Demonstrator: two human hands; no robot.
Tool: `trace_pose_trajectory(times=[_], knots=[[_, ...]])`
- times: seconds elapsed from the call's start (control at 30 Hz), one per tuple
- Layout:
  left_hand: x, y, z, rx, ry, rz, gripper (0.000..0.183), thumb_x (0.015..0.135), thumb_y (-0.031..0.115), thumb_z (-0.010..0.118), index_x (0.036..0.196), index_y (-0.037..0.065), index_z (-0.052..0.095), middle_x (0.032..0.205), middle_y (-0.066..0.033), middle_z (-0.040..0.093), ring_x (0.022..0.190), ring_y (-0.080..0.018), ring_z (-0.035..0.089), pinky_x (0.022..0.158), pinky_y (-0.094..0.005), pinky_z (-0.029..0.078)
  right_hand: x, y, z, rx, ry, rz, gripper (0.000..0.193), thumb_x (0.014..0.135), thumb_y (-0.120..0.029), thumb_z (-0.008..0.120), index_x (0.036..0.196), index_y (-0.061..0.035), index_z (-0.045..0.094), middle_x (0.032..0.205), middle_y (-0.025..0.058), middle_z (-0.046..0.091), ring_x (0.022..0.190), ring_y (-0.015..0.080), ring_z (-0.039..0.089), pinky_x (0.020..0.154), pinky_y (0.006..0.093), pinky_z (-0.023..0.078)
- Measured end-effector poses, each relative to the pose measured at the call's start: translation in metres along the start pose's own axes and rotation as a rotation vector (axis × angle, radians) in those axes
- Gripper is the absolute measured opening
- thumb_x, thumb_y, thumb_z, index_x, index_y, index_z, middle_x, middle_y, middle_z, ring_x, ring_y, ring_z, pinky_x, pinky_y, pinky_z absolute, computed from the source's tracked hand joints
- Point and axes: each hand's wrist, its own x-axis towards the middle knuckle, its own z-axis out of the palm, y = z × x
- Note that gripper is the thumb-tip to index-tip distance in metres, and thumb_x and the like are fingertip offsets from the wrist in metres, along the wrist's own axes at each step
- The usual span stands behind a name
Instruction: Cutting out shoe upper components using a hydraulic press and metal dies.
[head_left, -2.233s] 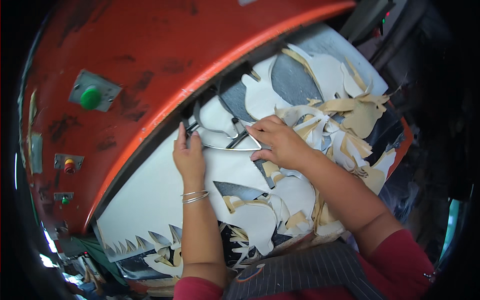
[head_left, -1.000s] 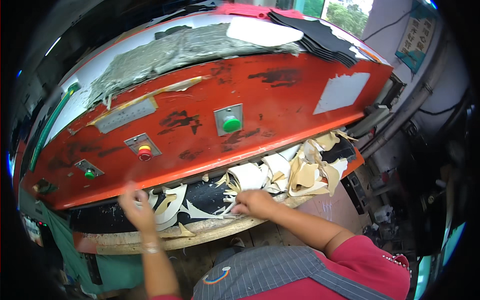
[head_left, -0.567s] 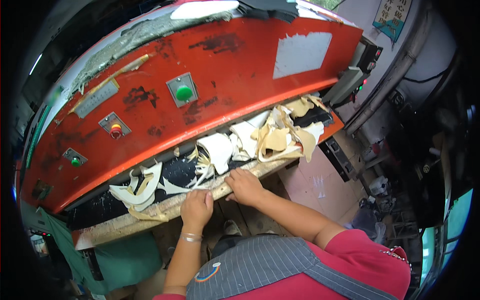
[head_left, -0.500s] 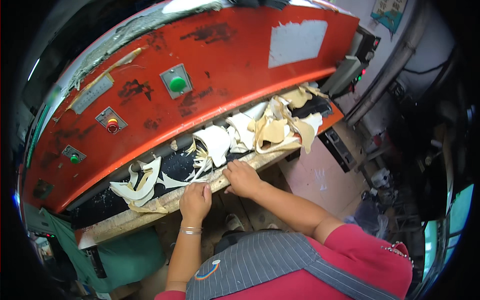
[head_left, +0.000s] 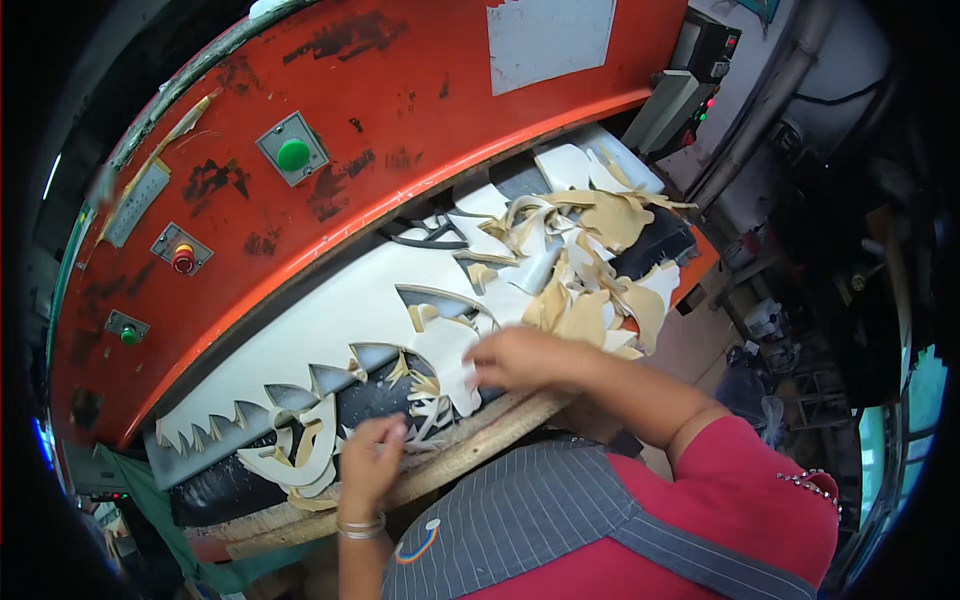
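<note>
left hand [head_left: 368, 465]: fingers curled, pinching thin scrap strips [head_left: 428, 418] at near edge | right hand [head_left: 520, 358]: blurred, grip unclear, on white sheet [head_left: 445, 352]

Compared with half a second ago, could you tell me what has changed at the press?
The right hand has moved up off the wooden edge onto the white sheet. The left hand now picks at cut scraps. The scrap pile stays at the right.

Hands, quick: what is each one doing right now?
Left hand: fingers pinched on thin pale offcut strips.
Right hand: blurred, resting on the white cut sheet; grip cannot be told.
</note>
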Motion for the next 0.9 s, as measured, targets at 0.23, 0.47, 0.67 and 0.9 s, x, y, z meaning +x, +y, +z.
trace_pose_trajectory(times=[0.23,0.47,0.67,0.9], knots=[[0.138,-0.006,0.004,0.062,0.248,0.214,0.03,0.089,0.023,0.057,0.107,0.001,0.065,0.096,-0.0145,0.068,0.087,-0.0211,0.064,0.08,-0.0304,0.048,0.085,0.026,-0.038,-0.4,0.495,0.032,0.048,0.084,-0.039,0.062,0.112,-0.0002,0.06,0.117,0.0161,0.058,0.111,0.0299,0.054,0.093,0.0382,0.041],[0.225,-0.053,0.051,0.356,0.5,0.228,0.041,0.092,0.024,0.048,0.127,0.004,0.051,0.13,-0.0202,0.049,0.124,-0.0342,0.044,0.106,-0.0432,0.031,0.136,0.037,0.013,-0.705,0.651,0.025,0.047,0.08,-0.045,0.063,0.105,-0.0046,0.06,0.098,0.0131,0.058,0.097,0.0264,0.055,0.086,0.0387,0.038],[0.216,-0.045,0.072,0.709,0.574,0.201,0.045,0.095,0.031,0.041,0.132,0.007,0.047,0.138,-0.0191,0.042,0.131,-0.0338,0.036,0.108,-0.0475,0.026,0.15,0.04,0.017,-0.826,0.749,0.18,0.052,0.082,-0.054,0.056,0.101,-0.0054,0.061,0.098,0.0111,0.06,0.094,0.0244,0.056,0.084,0.0375,0.036],[0.215,-0.043,0.08,0.674,0.539,0.13,0.047,0.094,0.034,0.04,0.134,0.009,0.048,0.142,-0.0179,0.039,0.134,-0.0318,0.033,0.111,-0.0454,0.022,0.162,0.045,0.008,-0.608,0.655,0.14,0.052,0.086,-0.047,0.055,0.104,0.002,0.059,0.099,0.0171,0.059,0.098,0.0313,0.058,0.083,0.0421,0.048]])
